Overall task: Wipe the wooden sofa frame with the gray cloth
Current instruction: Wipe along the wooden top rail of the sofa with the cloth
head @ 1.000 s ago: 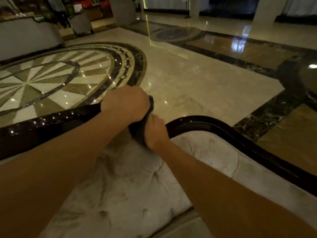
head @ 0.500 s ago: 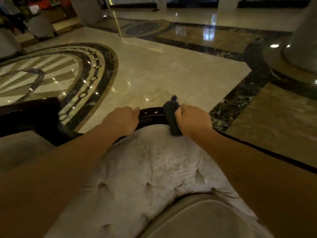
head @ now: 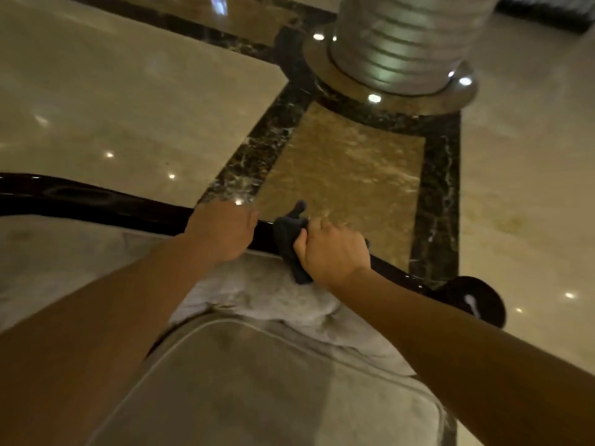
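The right hand [head: 333, 251] was closed tight around the gray cloth [head: 289, 235], pressing it on the top edge of the dark wooden sofa frame [head: 96, 201], close to its round end. The left hand [head: 222, 233] lay just beside it, fingers curled over the same rail, holding nothing else. A pale cushion [head: 257, 294] sat under both arms. A big pillar [head: 402, 43] stood on the shiny floor [head: 128, 91] behind.
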### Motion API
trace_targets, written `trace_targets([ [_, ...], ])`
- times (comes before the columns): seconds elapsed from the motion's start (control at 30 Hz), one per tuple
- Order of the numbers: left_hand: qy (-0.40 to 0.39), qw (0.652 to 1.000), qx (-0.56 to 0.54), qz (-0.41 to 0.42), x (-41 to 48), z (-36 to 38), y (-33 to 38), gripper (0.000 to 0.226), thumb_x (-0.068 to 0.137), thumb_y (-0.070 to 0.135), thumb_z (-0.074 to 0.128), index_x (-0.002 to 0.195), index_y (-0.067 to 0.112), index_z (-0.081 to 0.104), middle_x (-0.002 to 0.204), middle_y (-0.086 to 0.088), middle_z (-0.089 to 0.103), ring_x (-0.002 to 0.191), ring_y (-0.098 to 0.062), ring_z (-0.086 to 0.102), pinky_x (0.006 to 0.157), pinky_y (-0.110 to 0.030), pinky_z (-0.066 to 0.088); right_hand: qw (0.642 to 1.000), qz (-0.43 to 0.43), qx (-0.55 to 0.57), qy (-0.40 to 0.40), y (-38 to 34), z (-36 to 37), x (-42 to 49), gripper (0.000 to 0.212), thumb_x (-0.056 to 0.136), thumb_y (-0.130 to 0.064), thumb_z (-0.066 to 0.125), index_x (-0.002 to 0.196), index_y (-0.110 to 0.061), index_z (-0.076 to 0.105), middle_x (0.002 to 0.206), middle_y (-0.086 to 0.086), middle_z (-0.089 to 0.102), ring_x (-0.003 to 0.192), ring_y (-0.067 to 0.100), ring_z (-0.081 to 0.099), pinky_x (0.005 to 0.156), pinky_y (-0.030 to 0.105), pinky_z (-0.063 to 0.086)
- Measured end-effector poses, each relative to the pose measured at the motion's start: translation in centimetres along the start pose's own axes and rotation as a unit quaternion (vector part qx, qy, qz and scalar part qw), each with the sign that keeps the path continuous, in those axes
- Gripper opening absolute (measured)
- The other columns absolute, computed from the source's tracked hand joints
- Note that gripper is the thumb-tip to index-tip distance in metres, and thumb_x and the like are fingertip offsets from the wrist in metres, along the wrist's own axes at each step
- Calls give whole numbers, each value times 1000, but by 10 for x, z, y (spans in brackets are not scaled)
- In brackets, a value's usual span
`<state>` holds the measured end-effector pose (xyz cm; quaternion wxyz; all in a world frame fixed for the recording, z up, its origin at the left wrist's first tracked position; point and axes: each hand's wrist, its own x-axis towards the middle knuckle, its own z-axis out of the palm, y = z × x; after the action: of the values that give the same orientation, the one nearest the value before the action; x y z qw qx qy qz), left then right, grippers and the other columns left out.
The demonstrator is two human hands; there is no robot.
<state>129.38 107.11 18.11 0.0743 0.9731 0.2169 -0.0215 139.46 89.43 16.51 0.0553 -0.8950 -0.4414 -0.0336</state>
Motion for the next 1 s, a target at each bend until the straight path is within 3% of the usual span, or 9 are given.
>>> trace_targets([
  [0.17,64,997,-21,49,6,25,92,40,102,31,35,88,11,67,92,-17,72,85,-39,66,74,-42,45,998,55,-5,7,53,-5,-52,37,96,-38,33,96,-12,59,90,9,66,80,28,61,58,34,35],
  [0.37,71,990,25,123,4,35,171,27,98,23,46,80,12,64,83,-16,71,77,-38,66,69,-42,48,997,51,-49,10,110,-14,-113,36,93,-34,37,100,-8,60,93,12,64,87,30,56,76,40,45],
  [0.5,62,988,45,135,9,45,211,30,100,27,39,86,13,63,85,-11,68,82,-33,62,80,-44,48,985,41,-156,-60,160,-14,-160,40,91,-35,48,115,-6,58,114,16,61,98,32,53,78,42,45],
  [0.57,51,991,45,116,11,51,222,34,100,26,36,87,11,64,87,-11,68,85,-33,61,84,-46,48,984,49,-148,-83,173,-9,-177,52,88,-34,54,131,-4,49,130,19,54,111,35,49,89,46,45],
  [0.7,20,992,37,120,24,83,273,44,100,28,30,77,11,64,84,-14,69,80,-33,62,82,-45,50,987,136,-49,-74,213,18,-193,63,92,-39,40,145,-4,35,150,17,39,141,36,27,116,50,22],
  [0.8,14,989,51,135,17,87,286,40,100,29,31,88,13,66,91,-12,71,83,-33,64,77,-40,48,985,157,23,-70,204,23,-176,71,91,-50,18,152,-12,20,160,14,21,148,31,7,120,49,6],
  [0.9,4,991,76,111,14,80,290,35,99,30,32,91,19,64,85,-6,68,70,-26,60,61,-36,38,982,184,39,-35,200,13,-155,61,93,-54,22,144,-26,37,147,12,43,138,32,32,116,48,18],
  [1.0,78,993,54,66,13,79,278,46,99,31,31,63,18,57,49,2,39,43,-15,31,49,-31,25,968,245,46,42,190,13,-163,50,96,-45,31,136,-20,46,138,11,50,125,31,43,110,45,29],
])
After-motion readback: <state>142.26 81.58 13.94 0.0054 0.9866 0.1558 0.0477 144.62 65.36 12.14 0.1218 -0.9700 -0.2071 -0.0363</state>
